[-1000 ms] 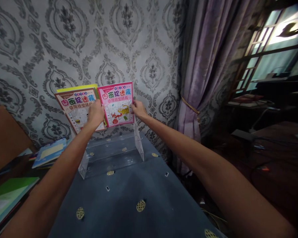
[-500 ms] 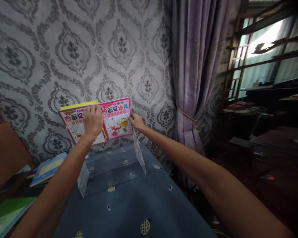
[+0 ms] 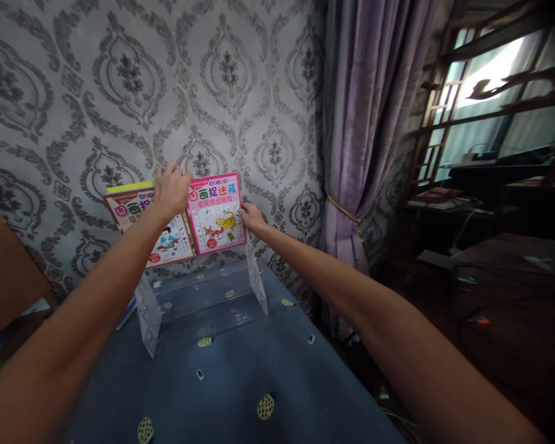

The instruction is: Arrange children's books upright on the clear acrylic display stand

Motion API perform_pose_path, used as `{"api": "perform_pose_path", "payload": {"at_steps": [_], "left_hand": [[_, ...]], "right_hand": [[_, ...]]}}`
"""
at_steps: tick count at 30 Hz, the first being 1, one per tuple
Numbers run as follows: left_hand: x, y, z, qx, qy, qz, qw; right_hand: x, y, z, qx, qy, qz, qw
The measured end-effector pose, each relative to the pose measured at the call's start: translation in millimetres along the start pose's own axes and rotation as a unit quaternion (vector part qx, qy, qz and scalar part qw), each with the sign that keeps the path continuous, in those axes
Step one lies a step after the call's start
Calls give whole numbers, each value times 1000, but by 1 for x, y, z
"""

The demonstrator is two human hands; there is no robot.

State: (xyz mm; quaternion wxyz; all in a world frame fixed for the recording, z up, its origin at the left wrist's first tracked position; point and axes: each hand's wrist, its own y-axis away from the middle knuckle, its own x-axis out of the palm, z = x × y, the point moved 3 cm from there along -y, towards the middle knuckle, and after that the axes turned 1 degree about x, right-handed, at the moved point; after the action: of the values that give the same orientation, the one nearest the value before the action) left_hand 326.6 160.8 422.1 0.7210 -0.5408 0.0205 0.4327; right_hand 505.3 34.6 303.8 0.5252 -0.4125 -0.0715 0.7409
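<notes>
A pink picture book [image 3: 216,216] with a cartoon tiger and fox on its cover stands on the top tier of a clear plastic rack [image 3: 258,277]. My right hand [image 3: 253,219] pinches the book's right edge. Beside it on the left leans a brown-edged book [image 3: 173,243], its cover partly covered by my left forearm. A yellow edge [image 3: 129,187] shows behind that one. My left hand [image 3: 172,190] is at the top edges where the two books meet, fingers raised and slightly apart; its contact with them is unclear.
The rack stands on a dark blue tablecloth [image 3: 231,370] with pineapple prints, close to the patterned wall [image 3: 268,61]. A purple curtain [image 3: 356,123] hangs to the right. At the left is a brown cardboard piece [image 3: 9,277].
My left hand has risen from the brown-edged book's front to the top edges, its fingers loosening. My right hand keeps its grip on the pink book. The view has shifted slightly.
</notes>
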Motion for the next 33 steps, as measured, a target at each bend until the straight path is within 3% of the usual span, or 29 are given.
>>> {"api": "perform_pose_path", "payload": {"at_steps": [4, 8, 14, 19, 29, 33], "left_hand": [[9, -8, 6, 29, -2, -21, 999], [18, -9, 12, 42, 12, 9, 999], [9, -5, 9, 31, 9, 72, 997], [3, -3, 8, 35, -1, 85, 996], [-15, 0, 7, 4, 50, 57, 997], [-34, 10, 15, -32, 89, -12, 995]], "right_hand": [[2, -4, -3, 1, -11, -3, 1000], [2, -5, -6, 6, -21, -8, 1000], [2, 1, -13, 19, -47, -27, 998], [-1, 4, -17, 20, -70, -38, 997], [-8, 9, -19, 12, -106, -68, 992], [-18, 22, -14, 3, -124, -89, 988]]}}
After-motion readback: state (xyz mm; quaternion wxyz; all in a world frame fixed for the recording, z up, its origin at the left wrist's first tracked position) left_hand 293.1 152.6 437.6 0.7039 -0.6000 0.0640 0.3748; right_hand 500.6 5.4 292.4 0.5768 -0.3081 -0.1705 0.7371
